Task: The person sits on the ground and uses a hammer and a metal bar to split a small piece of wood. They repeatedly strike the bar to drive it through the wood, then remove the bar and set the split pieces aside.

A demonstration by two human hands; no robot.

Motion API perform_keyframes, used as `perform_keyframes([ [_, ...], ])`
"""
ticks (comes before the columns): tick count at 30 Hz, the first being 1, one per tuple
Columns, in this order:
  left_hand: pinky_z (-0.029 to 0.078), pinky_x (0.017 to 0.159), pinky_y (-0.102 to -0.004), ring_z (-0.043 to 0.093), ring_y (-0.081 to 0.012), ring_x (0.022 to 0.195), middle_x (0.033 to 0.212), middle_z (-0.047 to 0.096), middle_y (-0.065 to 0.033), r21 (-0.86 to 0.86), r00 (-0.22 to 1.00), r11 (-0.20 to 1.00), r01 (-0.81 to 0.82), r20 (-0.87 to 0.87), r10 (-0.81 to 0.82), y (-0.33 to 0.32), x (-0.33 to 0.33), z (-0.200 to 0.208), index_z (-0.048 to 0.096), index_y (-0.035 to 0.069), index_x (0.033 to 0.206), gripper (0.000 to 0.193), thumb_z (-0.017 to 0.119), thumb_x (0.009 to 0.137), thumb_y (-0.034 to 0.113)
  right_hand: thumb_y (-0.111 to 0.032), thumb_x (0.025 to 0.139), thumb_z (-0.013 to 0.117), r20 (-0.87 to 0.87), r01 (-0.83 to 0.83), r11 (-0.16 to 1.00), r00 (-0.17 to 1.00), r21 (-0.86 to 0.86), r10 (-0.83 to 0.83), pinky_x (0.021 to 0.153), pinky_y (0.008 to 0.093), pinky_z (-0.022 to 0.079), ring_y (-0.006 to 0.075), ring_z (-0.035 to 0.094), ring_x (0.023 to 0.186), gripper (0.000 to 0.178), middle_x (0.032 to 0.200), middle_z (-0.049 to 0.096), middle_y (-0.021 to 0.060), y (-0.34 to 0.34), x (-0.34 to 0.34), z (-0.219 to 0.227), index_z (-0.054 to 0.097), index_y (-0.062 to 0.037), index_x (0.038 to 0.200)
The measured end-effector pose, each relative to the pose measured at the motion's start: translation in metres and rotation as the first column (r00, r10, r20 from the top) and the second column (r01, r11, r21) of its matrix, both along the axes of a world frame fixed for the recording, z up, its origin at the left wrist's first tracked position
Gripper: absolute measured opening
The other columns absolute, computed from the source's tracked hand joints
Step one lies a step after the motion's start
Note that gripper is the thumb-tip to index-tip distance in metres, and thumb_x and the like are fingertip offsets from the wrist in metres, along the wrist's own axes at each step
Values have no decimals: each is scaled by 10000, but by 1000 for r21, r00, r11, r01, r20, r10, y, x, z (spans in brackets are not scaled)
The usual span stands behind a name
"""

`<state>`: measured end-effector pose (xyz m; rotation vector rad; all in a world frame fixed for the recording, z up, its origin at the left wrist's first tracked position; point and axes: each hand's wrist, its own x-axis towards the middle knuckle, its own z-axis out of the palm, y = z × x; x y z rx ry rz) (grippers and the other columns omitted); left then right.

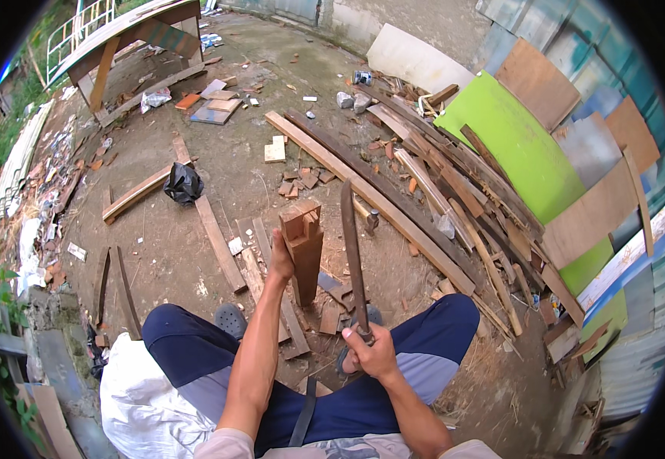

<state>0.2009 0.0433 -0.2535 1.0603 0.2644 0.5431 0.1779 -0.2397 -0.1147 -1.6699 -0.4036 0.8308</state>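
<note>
My left hand (280, 258) grips the upper left side of an upright wooden block (305, 256). Its top end is notched, and the fingers are partly hidden along the wood. To the right, my right hand (373, 352) is closed round the handle of a machete (352, 252). The long, dark, rusty-looking blade points up and stands apart from the block. Below the block, short wood offcuts (331, 317) lie on the ground between my feet.
Long planks (378, 199) and a scrap-wood pile (462, 183) lie to the right, beside a green board (512, 138). A hammer-like tool (372, 220) lies beyond the blade. A black plastic bag (184, 184) sits on lumber at left. A white sack (145, 390) is beside my left leg.
</note>
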Motion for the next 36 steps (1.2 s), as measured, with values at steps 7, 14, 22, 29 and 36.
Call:
perform_keyframes([
  [7, 543, 935, -396, 658, -267, 1063, 1229, 655, -130, -16, 995, 995, -96, 14, 96, 11, 2, -7, 520, 57, 1398, 977, 228, 917, 855, -409, 940, 710, 113, 60, 995, 992, -84, -50, 439, 285, 424, 93, 525, 470, 388, 581, 561, 2, 50, 77, 14, 638, -37, 860],
  [14, 445, 1092, -468, 559, -302, 1275, 1424, 545, -102, 93, 965, 961, -260, 3, 260, -15, 11, 30, 366, 168, 1534, 920, 188, 931, 839, -402, 854, 694, 331, 117, 925, 943, -361, 10, 500, 414, 518, 237, 599, 459, 429, 580, 613, 115, 119, 197, -35, 662, 15, 760],
  [22, 426, 1125, -452, 515, -290, 1327, 1449, 504, -104, 158, 975, 972, -175, -112, 193, -28, -4, 21, 369, 123, 1520, 991, 116, 909, 862, -306, 900, 700, 115, 83, 972, 992, -219, -58, 397, 373, 422, 181, 502, 406, 347, 503, 464, 28, 156, 199, -1, 575, -41, 714],
  [29, 400, 1105, -402, 544, -262, 1254, 1340, 588, -103, 14, 995, 996, -89, -39, 89, -38, -11, 30, 492, 36, 1419, 945, 231, 951, 814, -493, 938, 674, 215, 100, 992, 973, -78, -81, 445, 332, 457, 145, 571, 448, 532, 532, 539, 31, 66, 106, 6, 555, -46, 675],
  [36, 471, 1045, -405, 600, -263, 1196, 1298, 630, -127, 53, 1000, 998, -20, 19, 19, -23, -11, 25, 534, 33, 1381, 950, 222, 946, 818, -336, 913, 757, 178, 72, 997, 982, 2, -71, 481, 291, 406, 81, 518, 503, 345, 574, 561, 3, -22, 7, -27, 679, -18, 807],
])
